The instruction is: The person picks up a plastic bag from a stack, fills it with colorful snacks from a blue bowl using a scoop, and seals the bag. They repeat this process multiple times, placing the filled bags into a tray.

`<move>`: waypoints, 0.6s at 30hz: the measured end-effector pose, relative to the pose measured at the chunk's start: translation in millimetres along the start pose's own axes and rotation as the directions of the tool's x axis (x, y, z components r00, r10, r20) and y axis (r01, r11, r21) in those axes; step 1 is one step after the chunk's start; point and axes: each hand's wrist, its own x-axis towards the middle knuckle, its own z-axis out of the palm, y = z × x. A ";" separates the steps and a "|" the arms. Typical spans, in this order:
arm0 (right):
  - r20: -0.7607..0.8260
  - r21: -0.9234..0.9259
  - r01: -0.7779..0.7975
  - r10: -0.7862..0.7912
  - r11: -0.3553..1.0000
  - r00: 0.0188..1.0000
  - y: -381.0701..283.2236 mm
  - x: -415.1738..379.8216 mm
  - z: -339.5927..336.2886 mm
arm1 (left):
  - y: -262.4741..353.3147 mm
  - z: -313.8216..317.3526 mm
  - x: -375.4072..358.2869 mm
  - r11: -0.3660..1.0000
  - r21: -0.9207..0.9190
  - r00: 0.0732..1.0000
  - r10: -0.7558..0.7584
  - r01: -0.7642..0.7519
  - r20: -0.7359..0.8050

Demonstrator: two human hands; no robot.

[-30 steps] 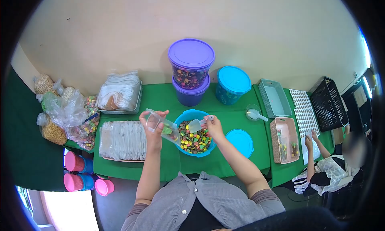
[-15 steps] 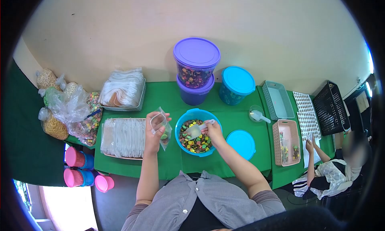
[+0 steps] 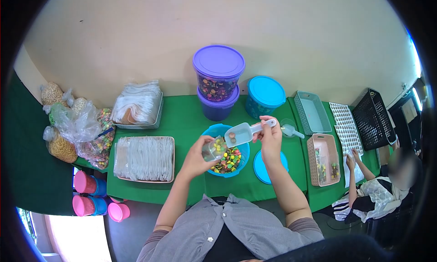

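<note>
My left hand (image 3: 196,158) is closed around a clear plastic pouch (image 3: 214,149) with yellow and green candies inside, held over the left side of the blue tub. In my right hand (image 3: 268,138) is the handle of a translucent white scoop (image 3: 241,133). A couple of brownish pieces lie in the scoop, whose mouth tilts toward the pouch's opening. Below both, the blue tub (image 3: 246,158) holds many yellow, green, red and brown candies, partly hidden by the pouch and scoop.
A blue lid (image 3: 271,167) lies right of the tub. A basket of flat clear pouches (image 3: 144,158) stands left. Lidded purple buckets (image 3: 218,64) and a blue bucket (image 3: 266,96) stand behind. At right are a pink basket (image 3: 324,159) and a co-worker (image 3: 375,196) handling a pouch.
My right hand has lifted the scoop out of the candies, up and to the right. My left hand has brought the pouch right, over the tub, and more candies show in it.
</note>
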 end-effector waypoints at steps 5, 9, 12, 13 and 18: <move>0.386 -0.393 0.596 -0.462 0.700 0.798 -32.5 -42.6 26.3 | 25.9 15.0 -1.3 0.993 -0.119 0.999 -0.011 0.016 0.041; 0.480 -0.417 0.814 -0.663 0.404 0.575 -22.9 -51.0 14.8 | 15.3 15.8 -3.3 0.977 -0.212 1.000 -0.010 0.004 -0.026; 0.232 -0.422 0.593 -0.550 0.686 0.802 -9.0 -38.0 16.8 | -4.7 11.0 -2.3 0.776 -0.631 0.993 -0.089 0.019 -0.080; 0.102 -0.387 0.410 -0.404 0.826 0.909 -2.9 -32.3 17.8 | -4.2 6.9 -1.7 0.686 -0.728 0.983 -0.147 0.023 -0.108; 0.272 -0.563 -0.120 0.320 0.818 0.907 92.9 -1.8 -37.0 | -7.1 -9.0 -5.5 0.588 -0.808 0.957 -0.244 0.018 -0.156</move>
